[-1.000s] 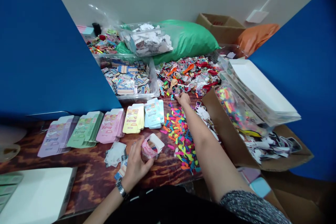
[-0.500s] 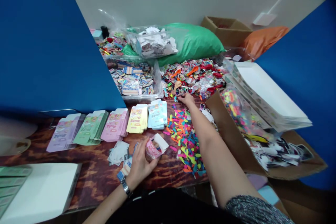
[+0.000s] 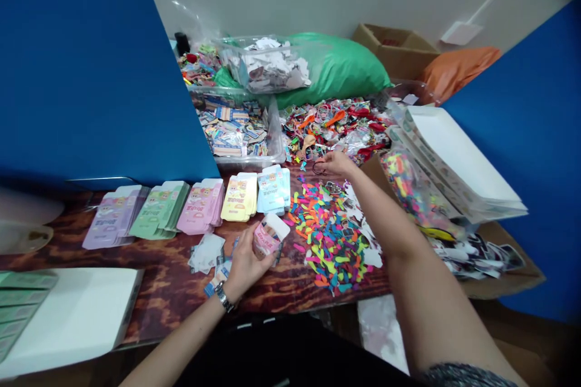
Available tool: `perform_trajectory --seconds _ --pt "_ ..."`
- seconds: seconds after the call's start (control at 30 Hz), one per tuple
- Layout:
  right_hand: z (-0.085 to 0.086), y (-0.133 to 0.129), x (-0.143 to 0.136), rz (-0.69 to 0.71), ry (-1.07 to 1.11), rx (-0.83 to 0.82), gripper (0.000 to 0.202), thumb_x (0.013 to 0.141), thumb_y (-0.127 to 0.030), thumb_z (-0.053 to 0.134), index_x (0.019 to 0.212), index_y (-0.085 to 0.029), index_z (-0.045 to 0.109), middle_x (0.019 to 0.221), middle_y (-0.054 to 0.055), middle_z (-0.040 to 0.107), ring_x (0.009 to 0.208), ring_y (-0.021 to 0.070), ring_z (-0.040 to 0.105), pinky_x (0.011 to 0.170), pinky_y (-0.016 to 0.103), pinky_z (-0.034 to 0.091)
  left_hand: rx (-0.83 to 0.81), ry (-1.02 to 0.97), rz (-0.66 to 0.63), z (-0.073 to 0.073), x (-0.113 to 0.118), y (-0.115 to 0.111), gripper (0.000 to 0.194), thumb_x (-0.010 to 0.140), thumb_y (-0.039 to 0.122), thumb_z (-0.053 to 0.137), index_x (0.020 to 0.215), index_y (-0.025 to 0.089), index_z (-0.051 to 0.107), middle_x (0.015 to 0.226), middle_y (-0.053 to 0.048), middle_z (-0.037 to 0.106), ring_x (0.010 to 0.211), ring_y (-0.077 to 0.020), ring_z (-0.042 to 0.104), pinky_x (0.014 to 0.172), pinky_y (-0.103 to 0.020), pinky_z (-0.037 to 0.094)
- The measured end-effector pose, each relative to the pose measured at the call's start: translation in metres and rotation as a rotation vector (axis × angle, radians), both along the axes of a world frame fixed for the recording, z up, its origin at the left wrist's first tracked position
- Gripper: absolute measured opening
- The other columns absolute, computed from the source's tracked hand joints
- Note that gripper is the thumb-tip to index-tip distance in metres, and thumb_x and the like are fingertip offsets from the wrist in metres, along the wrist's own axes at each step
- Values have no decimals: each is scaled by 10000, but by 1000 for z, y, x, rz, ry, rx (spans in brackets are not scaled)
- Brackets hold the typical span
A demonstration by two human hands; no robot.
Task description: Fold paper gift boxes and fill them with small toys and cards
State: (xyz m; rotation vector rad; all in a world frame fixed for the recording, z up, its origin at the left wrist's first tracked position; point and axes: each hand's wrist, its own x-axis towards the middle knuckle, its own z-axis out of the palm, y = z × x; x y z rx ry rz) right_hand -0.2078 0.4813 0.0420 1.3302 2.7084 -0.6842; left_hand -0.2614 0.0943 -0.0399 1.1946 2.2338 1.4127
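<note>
My left hand (image 3: 249, 261) is wrapped round a small pink box (image 3: 267, 238) whose white flap stands open at the top. Thin items show inside the box. Farther back, my right hand (image 3: 339, 164) pinches a thin dark loop (image 3: 319, 167) at the front edge of a pile of mixed trinkets (image 3: 336, 124). Below that hand lies a heap of bright small balloons (image 3: 324, 242). Pale cards (image 3: 207, 253) and blue-striped packets (image 3: 218, 278) lie left of my left hand.
Purple (image 3: 111, 217), green (image 3: 157, 211), pink (image 3: 200, 208), yellow (image 3: 240, 196) and blue (image 3: 273, 188) stacks stand in a row. Behind are a clear bin (image 3: 276, 133) and green sack (image 3: 345, 66). A white tray (image 3: 86, 314) is front left; a carton (image 3: 526, 266) is right.
My right hand has drawn slightly right and up from the pile's edge, with the dark loop now showing in its fingers. My left hand still holds the pink box.
</note>
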Motion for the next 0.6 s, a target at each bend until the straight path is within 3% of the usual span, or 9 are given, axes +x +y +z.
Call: perform_trajectory --seconds 0.13,0.3,0.43,0.6 --pt "44 -31 13 163 176 -199 436 771 -458 718 1008 -104 626 661 0 580 527 61 465 510 152 326 38 -77 39 1 1 14 657 721 376 755 1295 209 484 1177 -143 600 1083 -312 597 939 -521 494" --pt "82 -111 14 364 429 -533 492 752 -492 734 1009 -108 565 702 3 570 541 52 475 488 142 329 71 -93 83 6 -1 20 622 702 376 770 1238 176 527 1144 -147 612 1063 -305 600 934 -508 497" --pt "78 -172 9 427 433 -604 367 823 -403 668 1026 -119 556 721 3 587 585 70 525 526 154 371 74 -30 97 7 -2 14 620 725 340 754 1266 162 509 1177 -150 605 1110 -319 584 959 -504 485" --pt "64 -212 11 630 200 -284 265 873 -321 642 1080 -158 627 802 7 656 656 85 589 601 170 372 68 85 132 8 -2 2 649 716 326 755 1288 176 487 1183 -135 608 1100 -305 594 945 -474 499"
